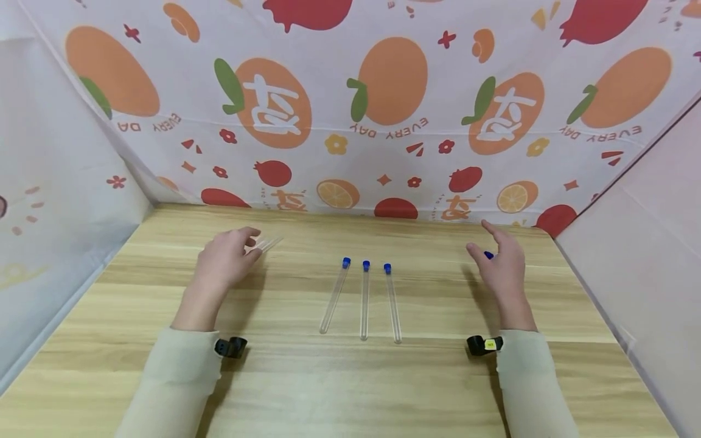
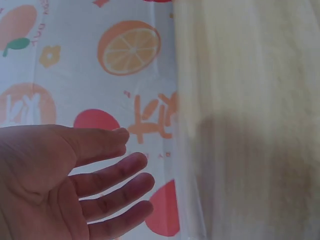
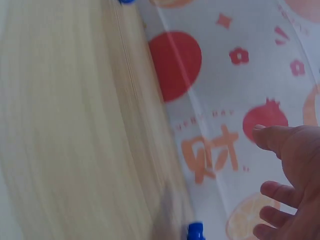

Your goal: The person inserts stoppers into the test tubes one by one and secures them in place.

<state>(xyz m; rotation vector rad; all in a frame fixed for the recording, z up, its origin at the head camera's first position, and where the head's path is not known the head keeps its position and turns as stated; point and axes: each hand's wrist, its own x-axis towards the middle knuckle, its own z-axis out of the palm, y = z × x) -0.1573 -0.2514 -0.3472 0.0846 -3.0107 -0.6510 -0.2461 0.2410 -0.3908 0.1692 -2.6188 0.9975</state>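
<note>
— What is the surface like?

— A pale wooden table [image 1: 350, 377] with a straight grain, seen from the head view. A printed cloth backdrop [image 1: 383, 109] hangs behind it, white with oranges, pomegranates, small flowers and lettering. Plain pale sheets close it in: the left side wall [image 1: 49, 201] and the right side wall [image 1: 641, 243].

— And what lies on the table?

— Three clear tubes with blue caps, side by side in the middle, caps toward the backdrop: the left tube [image 1: 335, 296], the middle tube [image 1: 364, 300] and the right tube [image 1: 392, 303]. They are near one another but not touching.

— Where are the hands?

— The left hand [image 1: 224, 260] hovers left of the tubes, fingers relaxed and spread; the left wrist view shows an open palm holding nothing. Just past its fingertips lie uncapped clear tubes [image 1: 267, 244], faint against the wood; I cannot tell whether the fingers touch them. The right hand [image 1: 502, 263] is well to the right, fingers loosely spread, gripping nothing. A loose blue cap [image 1: 488, 255] shows just beside its thumb, and the right wrist view shows it at the bottom edge on the wood, apart from the fingers.

— Anything on the arms?

— Pale sleeves [image 1: 181, 371], with a small black camera [image 1: 230, 347] at the left wrist and another, the right wrist camera [image 1: 484, 345].
</note>
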